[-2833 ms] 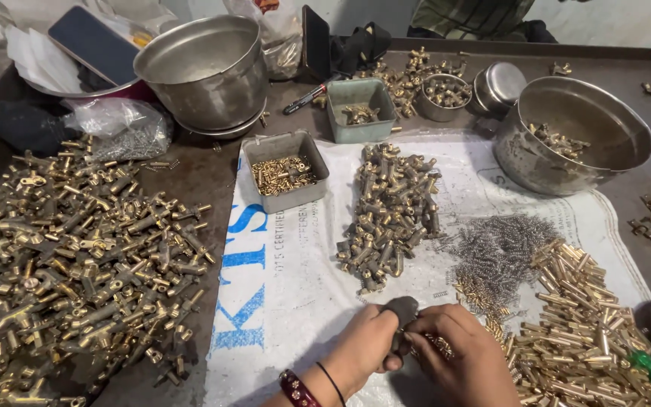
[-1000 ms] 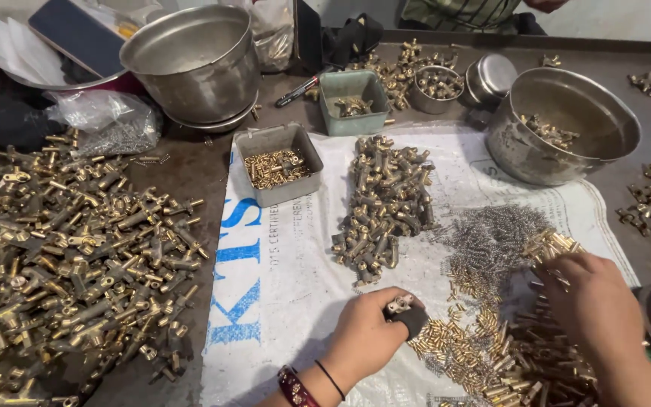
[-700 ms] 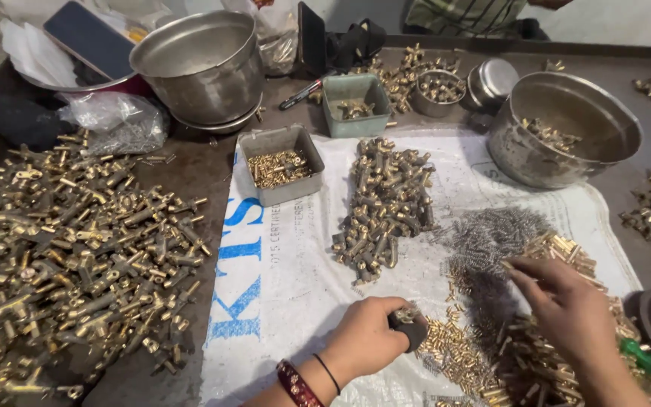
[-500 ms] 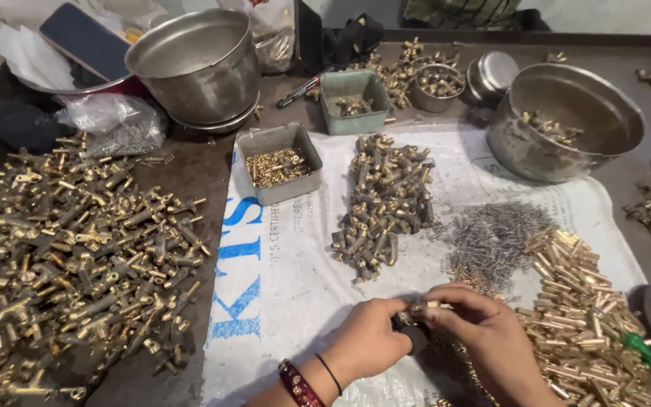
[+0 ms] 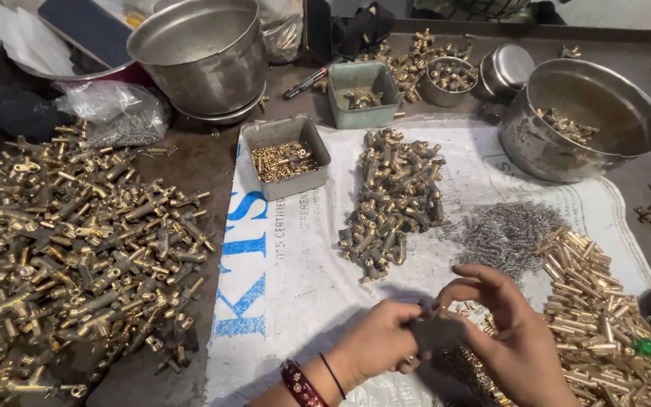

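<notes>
My right hand [image 5: 518, 343] is coming back from the brass pins [image 5: 597, 301] and meeting my left hand [image 5: 382, 347], both clamping the dark part [image 5: 432, 332].

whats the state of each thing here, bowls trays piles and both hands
left hand: closed around a small dark part
right hand: fingers pinched at the same part
big steel bowl: upright, looks empty
steel bowl at right: upright, few brass pieces inside
grey tray: holds small brass bits
green tray: nearly empty
brass fittings heap: loose, spread at left
spring pile: loose on the sack
</notes>
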